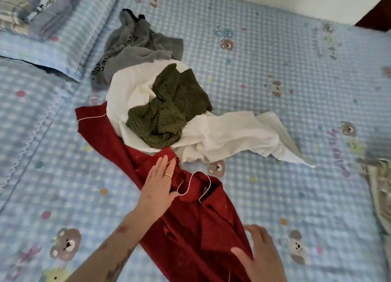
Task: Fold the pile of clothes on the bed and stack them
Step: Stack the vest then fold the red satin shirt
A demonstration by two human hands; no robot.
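Red garment (190, 224) under both hands (flat).

open bedsheet (275, 91) right of the clothes pile (165, 103) — pillow (42, 44) far left

Bed (275, 59), covered in a blue checked sheet printed with bears, bearing a loose pile of clothes toward its middle: a grey garment (135, 46) with dark lettering farthest from the near edge, then a white garment (222, 135) spread out with a crumpled olive-green knit (169, 112) lying on it, then a dark red garment (190, 228) with white piping running from under the white one to the near edge. Left hand (158, 184), ring on one finger, lies flat with straight fingers on the red garment beside its piped collar; right hand (260, 254), fingers spread, touches the same garment's right side at the near edge. Pillow (48, 48) in matching blue check at the far left corner.
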